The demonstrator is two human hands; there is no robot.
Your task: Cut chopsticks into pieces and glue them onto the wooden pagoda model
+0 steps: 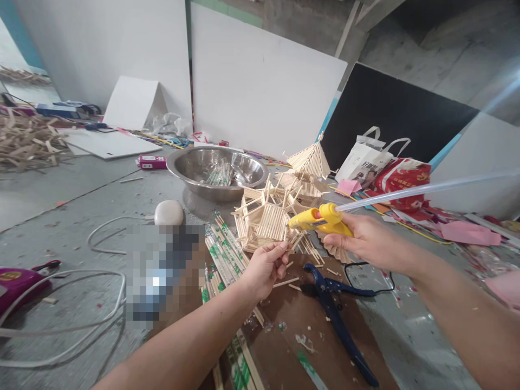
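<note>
My right hand (365, 241) is wrapped round a yellow hot glue gun (320, 219), with a long clear glue stick (406, 192) running out of its back. The gun's nozzle points left at a model built of wooden sticks (273, 222). Just below the model, my left hand (268, 265) is closed with thumb and fingers pinched together; what they hold, if anything, I cannot make out. Packs of wrapped chopsticks (225, 254) lie to its left. Blue-handled cutters (335, 314) rest on the brown board (284, 319) below my right hand.
Behind the model stand a steel basin (219, 187) with wrapped sticks inside and a pointed stick roof (311, 160). At left are a white charger (169, 213), a looping cable (122, 287) and a purple device (24, 287). Bags (400, 181) lean against the boards at right.
</note>
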